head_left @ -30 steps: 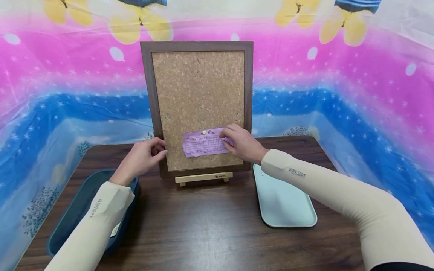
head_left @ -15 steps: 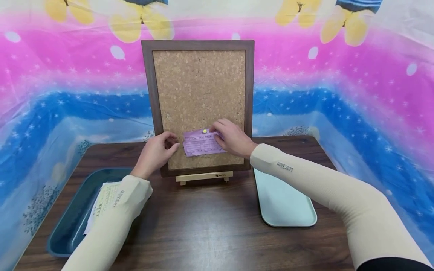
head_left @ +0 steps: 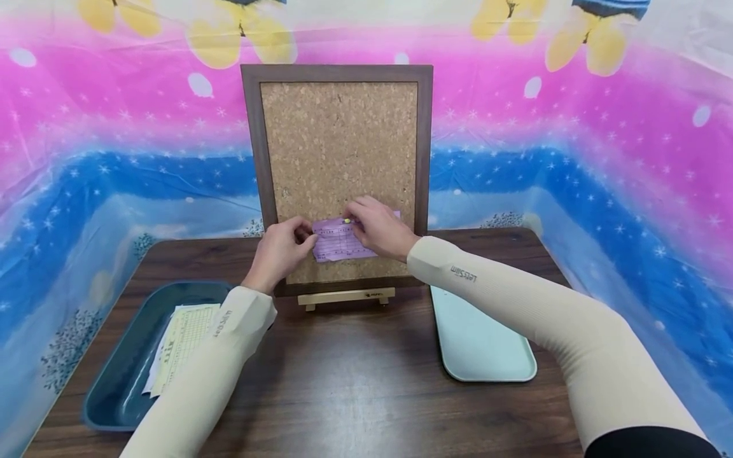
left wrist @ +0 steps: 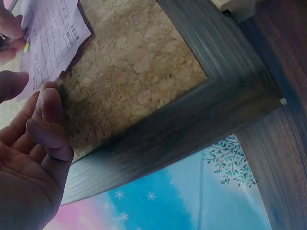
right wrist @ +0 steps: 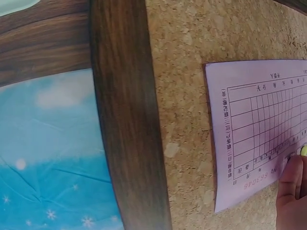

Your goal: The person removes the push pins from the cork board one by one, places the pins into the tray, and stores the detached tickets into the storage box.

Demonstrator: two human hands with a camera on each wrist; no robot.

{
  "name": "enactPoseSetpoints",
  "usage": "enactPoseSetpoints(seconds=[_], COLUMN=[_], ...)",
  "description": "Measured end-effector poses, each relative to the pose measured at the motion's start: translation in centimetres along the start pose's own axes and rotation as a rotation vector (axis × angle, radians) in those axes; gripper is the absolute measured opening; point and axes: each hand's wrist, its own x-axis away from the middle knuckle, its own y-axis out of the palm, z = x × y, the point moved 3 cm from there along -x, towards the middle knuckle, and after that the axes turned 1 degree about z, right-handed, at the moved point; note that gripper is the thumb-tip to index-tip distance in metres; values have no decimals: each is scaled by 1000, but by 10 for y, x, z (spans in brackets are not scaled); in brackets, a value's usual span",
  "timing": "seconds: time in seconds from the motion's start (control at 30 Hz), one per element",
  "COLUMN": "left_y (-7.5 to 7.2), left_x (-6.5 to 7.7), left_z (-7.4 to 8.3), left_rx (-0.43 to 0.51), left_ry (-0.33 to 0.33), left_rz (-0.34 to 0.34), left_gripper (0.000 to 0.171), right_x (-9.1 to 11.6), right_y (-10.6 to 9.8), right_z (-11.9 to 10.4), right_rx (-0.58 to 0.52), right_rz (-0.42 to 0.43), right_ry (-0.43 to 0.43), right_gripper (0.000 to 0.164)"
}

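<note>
A purple printed form slip (head_left: 332, 245) is on the lower part of the framed cork board (head_left: 343, 146). A yellow push pin (head_left: 347, 221) is at its top edge, and my right hand (head_left: 380, 229) pinches this pin with thumb and fingertips, covering part of the slip. In the right wrist view the pin (right wrist: 304, 150) shows beside a fingertip. My left hand (head_left: 283, 251) is at the slip's left edge, fingers loosely bent with a gap to the thumb. The left wrist view shows its fingertips close to the slip's torn edge (left wrist: 76, 43).
The board stands on a light wooden easel ledge (head_left: 346, 296) on a dark wood table (head_left: 355, 381). At left, a dark teal tray (head_left: 114, 407) holds yellowish paper slips (head_left: 183, 337), partly behind the left sleeve. A pale mint tray (head_left: 487, 346) lies at right. Printed cloth hangs behind.
My right hand has moved left along the slip to the yellow push pin. My left hand has moved right, from the board's frame to the slip's left edge, uncovering papers in the teal tray.
</note>
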Motion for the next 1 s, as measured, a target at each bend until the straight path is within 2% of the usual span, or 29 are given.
enactPoseSetpoints(seconds=[0.33,0.67,1.0], left_y=[2,6,5], left_x=[-6,-6,-7], left_z=[4,5,3], left_rx=[-46,-56,-55], left_ry=[40,42,38], left_rz=[76,84,81], left_gripper=[12,11,12], right_x=[-8,-7,-5], right_y=[3,9,10], right_z=[-4,-2,-4], right_rx=[41,81,87], right_rz=[17,72,54], right_ry=[-7,13,12], right_gripper=[13,9,8])
